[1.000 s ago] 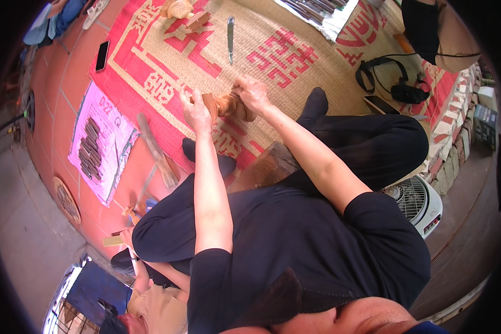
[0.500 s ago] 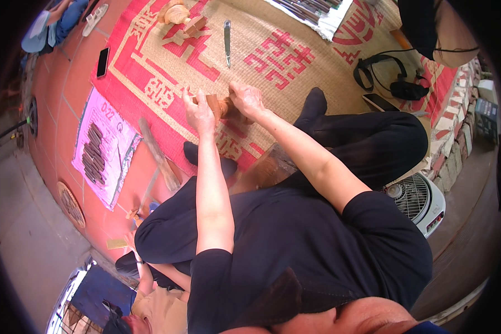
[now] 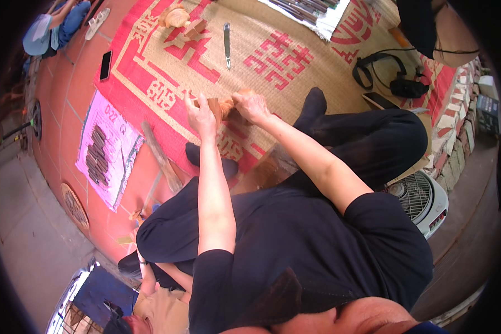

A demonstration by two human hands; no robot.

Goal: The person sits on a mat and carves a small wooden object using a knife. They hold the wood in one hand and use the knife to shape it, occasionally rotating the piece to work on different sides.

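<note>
Above the mat in front of my lap, my left hand (image 3: 203, 118) is closed round the block-like end of a brown wooden carving (image 3: 222, 108). Its rounded, shaped part points toward my right hand (image 3: 253, 107). That hand is closed close against the carving, fingers bent; what lies in its grip is hidden, though a bit of orange-brown shows just beyond the fingers. Farther out on the mat lies a knife-like tool (image 3: 227, 45) with a slim metallic body. Beyond it to the left is a paler wooden carving (image 3: 175, 17) beside a brown block (image 3: 194, 29).
A patterned red and straw mat (image 3: 295, 78) lies under my feet. Leftward are a phone (image 3: 105, 65), a pink sheet (image 3: 114, 161) with dark sticks (image 3: 97, 156), and a wooden stick (image 3: 160, 156). Tools (image 3: 309, 10) lie on white cloth; a fan (image 3: 414, 197) stands right. Another person's arm (image 3: 146, 276) shows lower left.
My right hand has shifted slightly right and away from the carving's near side, and orange-brown now shows beyond its fingers. My left hand has lowered a little, still holding the carving.
</note>
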